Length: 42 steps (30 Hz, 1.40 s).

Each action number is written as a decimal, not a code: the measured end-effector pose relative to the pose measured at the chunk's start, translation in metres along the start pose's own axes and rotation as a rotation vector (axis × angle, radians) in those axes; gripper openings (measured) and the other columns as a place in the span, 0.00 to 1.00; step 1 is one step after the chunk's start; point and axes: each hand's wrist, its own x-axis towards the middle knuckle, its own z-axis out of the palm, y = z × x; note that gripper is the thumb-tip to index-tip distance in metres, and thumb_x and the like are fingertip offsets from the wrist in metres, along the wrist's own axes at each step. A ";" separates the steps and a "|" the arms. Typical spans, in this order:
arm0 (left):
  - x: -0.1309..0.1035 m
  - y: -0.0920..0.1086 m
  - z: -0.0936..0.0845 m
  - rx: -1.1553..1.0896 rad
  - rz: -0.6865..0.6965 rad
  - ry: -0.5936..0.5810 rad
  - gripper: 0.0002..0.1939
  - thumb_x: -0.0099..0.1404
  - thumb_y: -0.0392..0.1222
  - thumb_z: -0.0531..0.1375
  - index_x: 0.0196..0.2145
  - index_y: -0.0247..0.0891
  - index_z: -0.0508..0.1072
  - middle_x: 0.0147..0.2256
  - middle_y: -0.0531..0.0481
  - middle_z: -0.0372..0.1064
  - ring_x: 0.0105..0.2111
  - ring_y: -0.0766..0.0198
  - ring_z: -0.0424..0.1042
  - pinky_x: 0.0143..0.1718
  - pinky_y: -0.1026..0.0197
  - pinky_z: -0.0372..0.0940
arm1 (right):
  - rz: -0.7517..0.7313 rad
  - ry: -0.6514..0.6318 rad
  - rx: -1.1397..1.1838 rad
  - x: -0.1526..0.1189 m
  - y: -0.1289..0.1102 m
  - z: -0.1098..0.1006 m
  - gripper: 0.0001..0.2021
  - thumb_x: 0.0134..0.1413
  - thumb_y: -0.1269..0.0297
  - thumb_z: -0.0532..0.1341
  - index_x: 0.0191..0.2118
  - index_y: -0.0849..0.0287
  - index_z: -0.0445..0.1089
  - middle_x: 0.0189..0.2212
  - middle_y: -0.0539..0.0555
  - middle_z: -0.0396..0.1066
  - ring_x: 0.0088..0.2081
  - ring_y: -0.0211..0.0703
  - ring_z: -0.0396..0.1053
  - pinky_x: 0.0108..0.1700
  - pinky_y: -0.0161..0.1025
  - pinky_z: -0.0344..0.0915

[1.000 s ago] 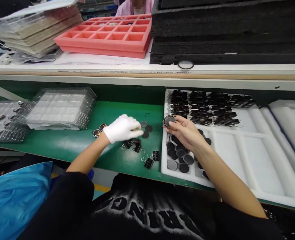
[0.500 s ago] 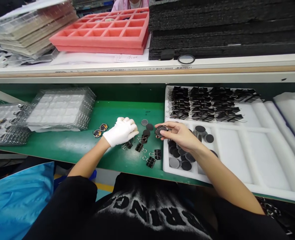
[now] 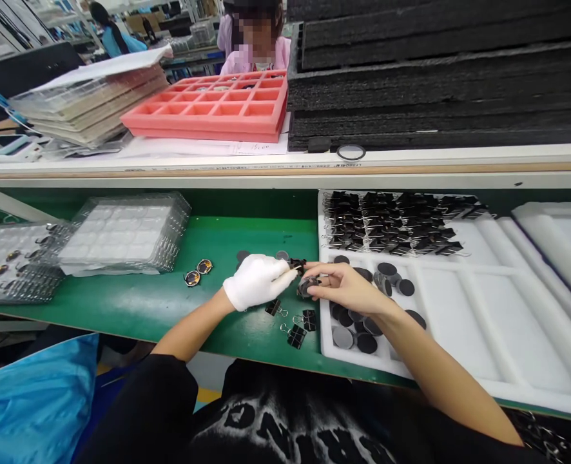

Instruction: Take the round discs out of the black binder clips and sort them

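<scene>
My left hand [image 3: 256,280], in a white glove, pinches a small black binder clip [image 3: 296,263] over the green bench top [image 3: 160,290]. My bare right hand [image 3: 346,288] holds a round dark disc piece [image 3: 307,285] right beside that clip, the two hands almost touching. Loose binder clips [image 3: 298,325] lie on the green surface just below the hands. Several dark round discs [image 3: 358,325] sit in the near compartment of the white foam tray [image 3: 459,322], under my right wrist. Two finished round pieces [image 3: 197,272] lie to the left of my gloved hand.
Rows of black binder clips [image 3: 392,222] fill the tray's far compartment. Clear blister trays [image 3: 121,232] stand at the left. On the upper shelf are a red foam tray [image 3: 218,106], black foam sheets [image 3: 435,77] and a ring [image 3: 350,152]. A person sits behind the shelf.
My right hand brought the disc leftward from over the tray to meet my left hand. My left hand picked a binder clip up from the bench. The camera tilted up.
</scene>
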 end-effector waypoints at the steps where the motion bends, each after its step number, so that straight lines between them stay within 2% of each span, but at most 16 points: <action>1: 0.000 0.003 -0.002 -0.051 0.023 0.003 0.26 0.81 0.50 0.46 0.29 0.40 0.71 0.23 0.50 0.69 0.25 0.61 0.70 0.30 0.56 0.53 | -0.025 -0.020 -0.004 -0.001 0.000 0.001 0.16 0.51 0.52 0.76 0.42 0.56 0.83 0.50 0.59 0.80 0.37 0.43 0.79 0.43 0.44 0.79; 3: -0.002 0.005 -0.004 -0.186 0.080 -0.031 0.24 0.81 0.48 0.44 0.32 0.41 0.72 0.25 0.51 0.72 0.26 0.62 0.71 0.30 0.57 0.56 | -0.076 -0.034 -0.030 -0.003 -0.001 0.003 0.15 0.53 0.52 0.75 0.41 0.56 0.83 0.41 0.56 0.81 0.41 0.47 0.80 0.48 0.45 0.78; 4: -0.004 0.005 -0.005 -0.248 0.071 -0.041 0.22 0.80 0.48 0.45 0.33 0.41 0.72 0.25 0.52 0.72 0.26 0.62 0.71 0.31 0.58 0.57 | -0.096 -0.036 -0.048 -0.004 -0.001 0.003 0.14 0.54 0.52 0.74 0.41 0.56 0.83 0.40 0.56 0.80 0.42 0.47 0.80 0.49 0.45 0.78; 7: -0.011 0.002 -0.001 -0.316 -0.140 -0.024 0.16 0.70 0.55 0.57 0.32 0.42 0.70 0.21 0.55 0.67 0.23 0.63 0.69 0.29 0.60 0.57 | -0.148 -0.071 -0.126 -0.009 -0.003 0.000 0.12 0.57 0.54 0.72 0.41 0.56 0.83 0.39 0.56 0.80 0.39 0.46 0.78 0.43 0.43 0.76; 9: -0.016 0.002 0.002 -0.307 -0.225 -0.060 0.18 0.61 0.59 0.64 0.29 0.43 0.69 0.18 0.57 0.63 0.21 0.63 0.66 0.27 0.60 0.54 | -0.183 -0.112 -0.208 -0.011 -0.003 -0.002 0.10 0.59 0.56 0.71 0.41 0.56 0.84 0.37 0.55 0.79 0.36 0.44 0.76 0.37 0.41 0.72; 13: -0.021 0.009 0.008 -0.422 -0.171 -0.184 0.24 0.62 0.61 0.64 0.22 0.42 0.63 0.18 0.56 0.63 0.20 0.66 0.63 0.26 0.61 0.53 | -0.213 -0.185 -0.322 -0.011 -0.003 -0.003 0.07 0.61 0.59 0.70 0.42 0.54 0.83 0.37 0.55 0.79 0.36 0.44 0.75 0.37 0.40 0.69; 17: -0.021 0.018 0.013 -0.406 -0.203 -0.188 0.25 0.57 0.63 0.67 0.23 0.42 0.62 0.18 0.57 0.64 0.20 0.66 0.62 0.26 0.61 0.51 | -0.225 -0.211 -0.348 -0.012 -0.001 -0.002 0.08 0.62 0.59 0.69 0.42 0.55 0.83 0.35 0.54 0.78 0.36 0.43 0.74 0.39 0.40 0.69; 20: -0.019 0.021 0.014 -0.340 -0.192 -0.162 0.28 0.58 0.63 0.65 0.21 0.43 0.55 0.16 0.57 0.56 0.18 0.67 0.55 0.25 0.60 0.47 | -0.177 -0.188 -0.294 -0.012 0.000 -0.004 0.11 0.60 0.55 0.71 0.42 0.56 0.82 0.37 0.56 0.79 0.36 0.45 0.75 0.39 0.42 0.71; 23: -0.016 0.019 0.012 -0.365 -0.194 -0.123 0.26 0.62 0.58 0.60 0.21 0.43 0.51 0.16 0.58 0.49 0.18 0.69 0.50 0.25 0.60 0.45 | -0.120 -0.131 -0.169 -0.012 0.001 -0.011 0.15 0.57 0.50 0.73 0.43 0.55 0.82 0.51 0.60 0.78 0.38 0.45 0.76 0.38 0.42 0.73; 25: -0.015 0.016 0.009 -0.444 -0.218 -0.106 0.24 0.63 0.54 0.59 0.21 0.42 0.50 0.17 0.58 0.48 0.19 0.70 0.49 0.26 0.60 0.46 | -0.096 -0.037 -0.096 -0.011 0.000 -0.018 0.17 0.56 0.49 0.73 0.45 0.55 0.81 0.55 0.61 0.77 0.39 0.44 0.76 0.39 0.43 0.73; 28: -0.012 0.012 0.007 -0.569 -0.237 -0.165 0.23 0.65 0.51 0.58 0.21 0.41 0.50 0.17 0.59 0.47 0.21 0.71 0.47 0.26 0.61 0.46 | -0.049 0.088 -0.048 -0.010 0.001 -0.026 0.18 0.57 0.50 0.72 0.47 0.55 0.80 0.47 0.58 0.80 0.41 0.46 0.76 0.44 0.44 0.74; 31: -0.010 0.013 0.007 -0.656 -0.215 -0.280 0.23 0.67 0.51 0.58 0.22 0.41 0.53 0.18 0.60 0.47 0.21 0.72 0.48 0.25 0.63 0.47 | 0.001 0.111 0.006 -0.007 0.004 -0.028 0.19 0.55 0.50 0.74 0.49 0.55 0.81 0.41 0.56 0.81 0.40 0.47 0.77 0.45 0.45 0.74; 34: -0.008 0.016 0.009 -0.693 -0.224 -0.315 0.24 0.69 0.53 0.58 0.22 0.40 0.53 0.18 0.60 0.48 0.21 0.72 0.49 0.25 0.63 0.47 | 0.021 0.142 0.107 -0.005 0.009 -0.023 0.19 0.51 0.51 0.76 0.46 0.55 0.82 0.38 0.55 0.82 0.38 0.46 0.78 0.43 0.44 0.75; 38: -0.004 0.019 0.011 -0.711 -0.257 -0.301 0.25 0.70 0.55 0.57 0.22 0.40 0.55 0.18 0.60 0.52 0.21 0.72 0.51 0.25 0.63 0.48 | 0.001 0.204 0.215 -0.002 0.015 -0.015 0.20 0.46 0.50 0.79 0.43 0.55 0.83 0.39 0.55 0.84 0.42 0.48 0.81 0.52 0.47 0.75; 42: -0.003 0.021 0.014 -0.730 -0.288 -0.349 0.25 0.70 0.57 0.57 0.22 0.39 0.57 0.19 0.59 0.55 0.22 0.72 0.53 0.25 0.63 0.50 | 0.051 0.193 0.239 -0.002 0.020 -0.011 0.22 0.44 0.49 0.80 0.44 0.55 0.85 0.41 0.57 0.85 0.45 0.51 0.82 0.57 0.51 0.74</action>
